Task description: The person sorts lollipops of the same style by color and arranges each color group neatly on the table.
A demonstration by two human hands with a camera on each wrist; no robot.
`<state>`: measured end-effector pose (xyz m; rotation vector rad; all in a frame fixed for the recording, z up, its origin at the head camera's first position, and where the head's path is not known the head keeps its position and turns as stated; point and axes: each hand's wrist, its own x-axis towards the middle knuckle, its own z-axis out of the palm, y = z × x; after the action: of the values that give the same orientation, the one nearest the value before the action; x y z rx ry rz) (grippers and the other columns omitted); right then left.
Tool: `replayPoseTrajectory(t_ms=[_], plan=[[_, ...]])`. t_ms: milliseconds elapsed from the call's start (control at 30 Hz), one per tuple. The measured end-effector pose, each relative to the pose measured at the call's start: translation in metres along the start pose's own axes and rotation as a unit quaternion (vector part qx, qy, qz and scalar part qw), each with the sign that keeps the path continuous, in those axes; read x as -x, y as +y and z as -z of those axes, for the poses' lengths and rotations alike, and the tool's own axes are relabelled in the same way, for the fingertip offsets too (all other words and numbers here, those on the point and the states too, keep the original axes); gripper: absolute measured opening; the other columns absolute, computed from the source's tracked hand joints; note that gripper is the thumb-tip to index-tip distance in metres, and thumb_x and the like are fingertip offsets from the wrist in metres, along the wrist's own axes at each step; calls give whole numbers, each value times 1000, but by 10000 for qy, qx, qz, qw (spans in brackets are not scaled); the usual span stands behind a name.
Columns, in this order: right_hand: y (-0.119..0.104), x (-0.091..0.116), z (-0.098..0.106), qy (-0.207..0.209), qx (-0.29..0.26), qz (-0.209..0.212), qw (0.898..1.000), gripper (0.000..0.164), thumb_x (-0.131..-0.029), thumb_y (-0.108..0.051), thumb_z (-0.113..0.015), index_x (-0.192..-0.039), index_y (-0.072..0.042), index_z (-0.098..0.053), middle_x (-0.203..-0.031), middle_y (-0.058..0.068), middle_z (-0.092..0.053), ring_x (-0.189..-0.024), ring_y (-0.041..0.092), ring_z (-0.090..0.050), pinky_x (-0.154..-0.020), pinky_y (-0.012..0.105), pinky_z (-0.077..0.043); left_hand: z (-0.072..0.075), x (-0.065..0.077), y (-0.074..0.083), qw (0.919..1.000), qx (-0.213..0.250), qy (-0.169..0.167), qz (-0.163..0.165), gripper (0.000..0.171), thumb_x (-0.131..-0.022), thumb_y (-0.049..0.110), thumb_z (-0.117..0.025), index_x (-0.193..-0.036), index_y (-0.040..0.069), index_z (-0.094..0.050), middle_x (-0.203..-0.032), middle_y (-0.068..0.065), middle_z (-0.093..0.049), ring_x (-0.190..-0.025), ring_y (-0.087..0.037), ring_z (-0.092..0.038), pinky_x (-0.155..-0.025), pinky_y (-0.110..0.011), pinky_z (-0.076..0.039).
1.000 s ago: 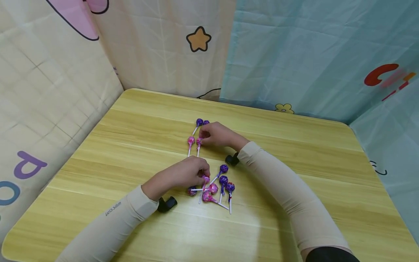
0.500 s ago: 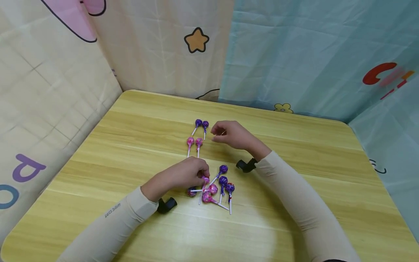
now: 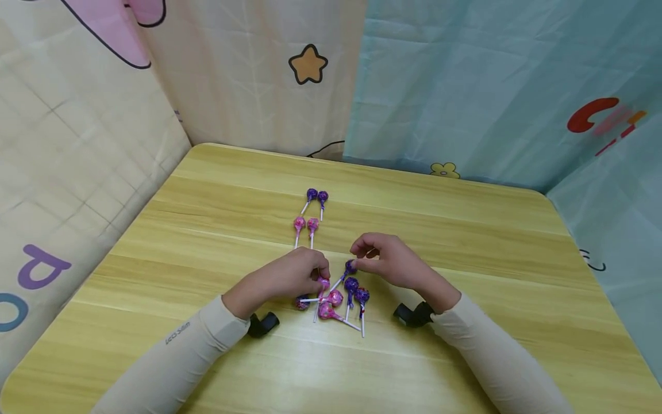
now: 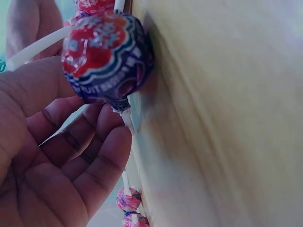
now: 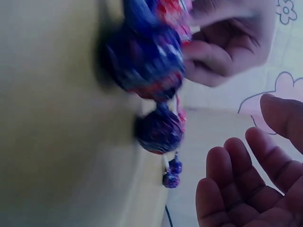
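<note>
My left hand (image 3: 292, 277) pinches a pink lollipop (image 3: 323, 283) in the loose group at the table's middle. In the left wrist view a purple lollipop (image 4: 109, 56) with a red label looms near the thumb and hides part of the grip. Apart from the left, my right hand (image 3: 395, 261) hovers with relaxed fingers beside a purple lollipop (image 3: 350, 267); nothing lies between its fingers (image 5: 239, 165) in the right wrist view. Two more purple lollipops (image 3: 362, 295) lie just below it. Other pink lollipops (image 3: 328, 311) cross sticks near the left fingertips.
Farther back on the wooden table (image 3: 233, 195) lie two purple lollipops (image 3: 323, 196), with two pink lollipops (image 3: 299, 223) in front of them. Black wrist mounts (image 3: 412, 314) jut from under both wrists. Printed curtains (image 3: 439, 86) hang behind the table.
My right hand has let go near the back pink lollipops, lifted off to the right, and come down toward the front purple ones. The left hand has stayed in place.
</note>
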<state>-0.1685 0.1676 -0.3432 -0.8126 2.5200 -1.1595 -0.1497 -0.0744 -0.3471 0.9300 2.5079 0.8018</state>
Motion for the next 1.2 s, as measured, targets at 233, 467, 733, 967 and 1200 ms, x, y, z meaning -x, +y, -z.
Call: replayPoseTrajectory(t_ms=[233,467,733,967,1200], plan=[[5,25,-16,-153,-134,-210,9996,9,-92,-15,-72,-99,-11,-67,-100,-2,-66,-91,13,-62,-83,35,-52,0,0,0,10000,-31,5,7,6,-88,6,-72,-85,10,-70,-77,7,-59,-69,-9,-52,-64,-25,-46],[9,41,-25,-230,-304,-411,9984,10,-91,-15,-73,-98,-13,-67,-97,-4,-66,-91,13,-62,-83,33,-52,-1,0,1,10000,9,2,61,7,-88,6,-72,-83,11,-69,-76,6,-58,-68,-9,-51,-63,-25,-46],[19,48,-31,-230,-406,-303,9984,11,-91,-14,-73,-99,-13,-66,-98,-5,-65,-95,13,-61,-87,35,-51,-1,0,0,9999,26,-21,130,6,-89,5,-72,-85,10,-70,-77,6,-59,-69,-9,-51,-63,-25,-46],[18,46,-32,-208,-283,-295,9989,10,-90,-9,-72,-96,-15,-66,-95,-6,-64,-91,12,-61,-84,31,-51,-1,0,1,9998,89,-55,154,6,-89,5,-72,-85,9,-70,-77,6,-59,-68,-10,-52,-63,-25,-46],[15,44,-31,-279,-253,-345,9987,11,-90,-7,-72,-95,-15,-65,-93,-6,-65,-87,11,-61,-79,29,-50,1,0,0,9997,134,-115,140,5,-89,7,-72,-86,9,-69,-76,6,-59,-68,-9,-52,-64,-26,-47]])
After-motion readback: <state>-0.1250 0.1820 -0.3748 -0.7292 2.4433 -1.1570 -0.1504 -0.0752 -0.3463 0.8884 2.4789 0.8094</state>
